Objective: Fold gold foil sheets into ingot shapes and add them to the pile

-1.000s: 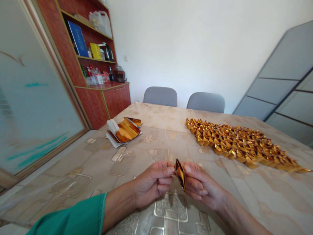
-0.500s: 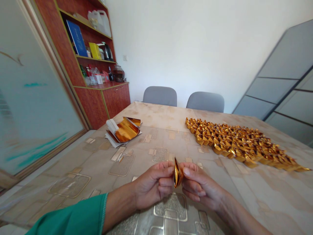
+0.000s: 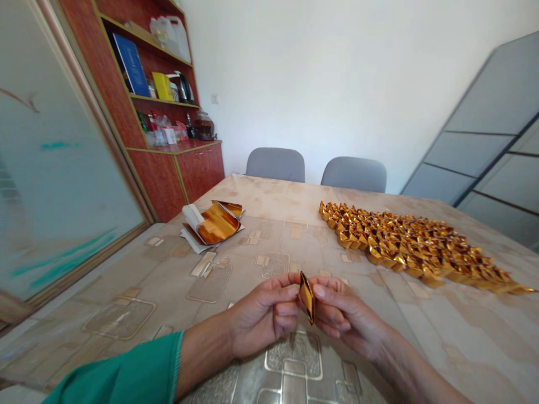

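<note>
Between my two hands, above the near part of the table, is a small folded gold foil paper piece [image 3: 307, 298]. It stands on edge, narrow and pointed at top and bottom, with a slit-like opening facing me. My left hand [image 3: 267, 311] pinches its left side between thumb and fingers. On the other side, my right hand [image 3: 343, 314] grips it with thumb and bent fingers. Many folded gold paper pieces [image 3: 404, 241] stand in packed rows on the right of the table. At the left lies a loose stack of gold foil paper sheets [image 3: 219, 223] with white edges.
A patterned cover lies over the table [image 3: 252, 252]. Two grey chairs [image 3: 275, 164] stand at its far side. Behind on the left is a red-brown cabinet [image 3: 174, 171] with bottles and a kettle on its shelves. A frosted glass door [image 3: 59, 168] is at far left.
The folded gold paper piece has turned slightly between my fingers, and its opening now shows wider. Both hands stay in nearly the same place.
</note>
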### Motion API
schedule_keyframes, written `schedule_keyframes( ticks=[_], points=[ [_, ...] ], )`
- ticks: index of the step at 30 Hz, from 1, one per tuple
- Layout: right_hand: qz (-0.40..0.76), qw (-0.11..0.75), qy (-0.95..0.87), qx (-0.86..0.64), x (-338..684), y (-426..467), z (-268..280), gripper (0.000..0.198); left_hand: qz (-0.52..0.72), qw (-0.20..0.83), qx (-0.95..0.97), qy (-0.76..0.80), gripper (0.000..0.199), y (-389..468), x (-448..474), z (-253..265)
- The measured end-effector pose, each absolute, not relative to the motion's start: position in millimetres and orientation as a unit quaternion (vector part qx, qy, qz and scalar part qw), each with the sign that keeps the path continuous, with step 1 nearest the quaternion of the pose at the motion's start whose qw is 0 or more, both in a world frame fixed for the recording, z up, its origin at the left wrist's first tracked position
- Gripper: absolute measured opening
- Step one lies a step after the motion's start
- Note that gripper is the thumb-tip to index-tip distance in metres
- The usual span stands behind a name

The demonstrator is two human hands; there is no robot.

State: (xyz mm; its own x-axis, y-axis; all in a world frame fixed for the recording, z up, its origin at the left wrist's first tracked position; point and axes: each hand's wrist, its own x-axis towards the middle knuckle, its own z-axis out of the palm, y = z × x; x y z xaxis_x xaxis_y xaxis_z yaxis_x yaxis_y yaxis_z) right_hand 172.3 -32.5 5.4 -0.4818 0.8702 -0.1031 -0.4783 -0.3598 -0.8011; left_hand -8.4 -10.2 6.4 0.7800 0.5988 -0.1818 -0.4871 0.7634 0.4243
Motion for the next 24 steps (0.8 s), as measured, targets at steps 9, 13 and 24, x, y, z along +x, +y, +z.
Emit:
schedule_keyframes(
  ticks=[9, 13, 24],
  points=[
    [0.785, 0.435, -0.346, -0.273, 170.3, -31.0, 4.4, 0.022, 0.304, 0.922, 0.193, 0.145, 0.026, -9.5, -8.4, 7.3],
    [0.782, 0.433, -0.350, -0.281, 168.2, -31.8, 4.1, 0.024, 0.339, 0.882, 0.260, 0.198, 0.036, -12.5, -5.1, 9.7],
    [0.803, 0.428, -0.321, -0.262, 167.6, -31.5, 0.0, 0.025, 0.368, 0.833, 0.311, 0.270, 0.042, -13.5, -2.0, 9.1]
  ],
)
